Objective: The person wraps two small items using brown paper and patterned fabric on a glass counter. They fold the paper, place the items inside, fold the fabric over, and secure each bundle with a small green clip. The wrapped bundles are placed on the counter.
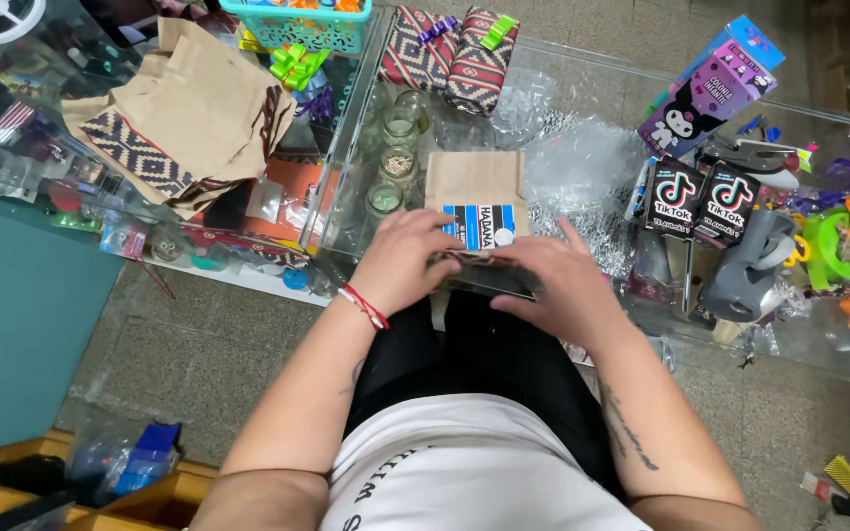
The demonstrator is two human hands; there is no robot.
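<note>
**First onlooker:** Glass counter point(582, 74) fills the upper half of the view, crowded with gift-wrap goods, above a grey tiled floor point(199, 354). Seated at its near edge, a person presses both hands on a small brown paper bag point(476, 182) with a blue, black and white label, which lies flat on the glass right in front of them.

**Second onlooker:** How do the hands sit?

**First onlooker:** Left hand point(403, 261), a red string at its wrist, lies palm down with fingers curled over the bag's near edge. Right hand point(555, 280) mirrors it, fingers spread and loosely bent, thumb tucked toward the middle. Neither is clenched; both pinch and press the bag's lower edge against a dark flat thing beneath it. Whether that thing is inside the bag I cannot tell. Both forearms angle inward from the elbows.

**Second onlooker:** What would make this go well?

**First onlooker:** I judge that even pressure from both thumbs, keeping the edge straight, would give a clean crease.

**Second onlooker:** And around them?

**First onlooker:** Left, a stack of patterned paper bags point(189, 118); behind, two woven-print pouches with bows point(450, 49) and small glass jars point(397, 147); right, two black boxes point(700, 202) and a purple carton point(705, 88).
</note>
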